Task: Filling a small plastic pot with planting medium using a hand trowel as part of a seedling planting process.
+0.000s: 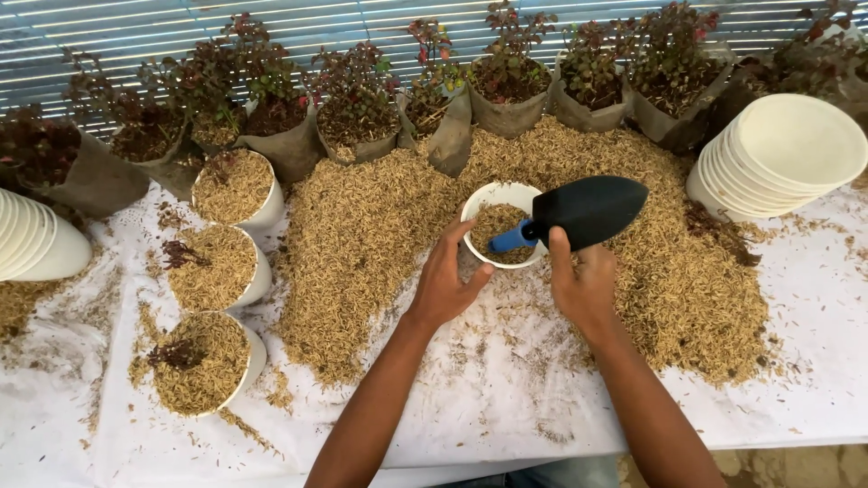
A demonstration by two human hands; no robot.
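Note:
A white pot (483,197) partly filled with rice husk sits in a large husk pile (371,226) at the table's middle. My left hand (448,280) rests against the pot's near left rim, fingers spread around it. My right hand (581,282) grips the blue handle of a black trowel (588,210), whose blade lies over the pot's right rim and points right.
Three husk-filled white pots (237,188) with small plants stand at the left. Stacks of empty white pots lie at the far left (36,244) and right (782,158). Several bagged red-leaved seedlings (357,108) line the back. A white sheet (506,398) covers the table.

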